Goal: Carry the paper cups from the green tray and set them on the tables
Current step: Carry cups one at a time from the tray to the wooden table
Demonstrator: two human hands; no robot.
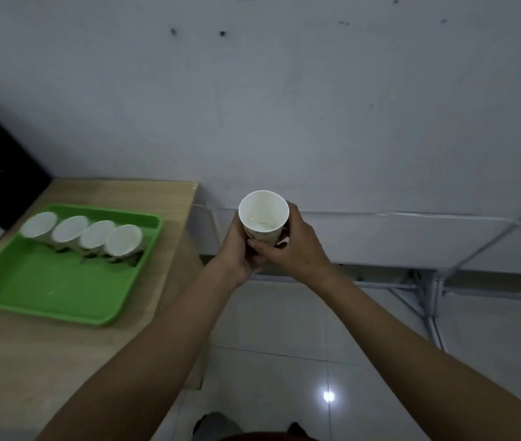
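Grey wall (284,106), glossy white tiled floor (284,329), wooden table (30,361)

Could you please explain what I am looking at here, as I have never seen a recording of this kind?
There is no machine: a person wears a camera on the head, so the single picture looks forward and down along both bare arms. The left hand and right hand together grip one upright paper cup, held above the tiled floor. To the left stands a wooden table with a green tray on it; four more cups sit in a row along the tray's far side.
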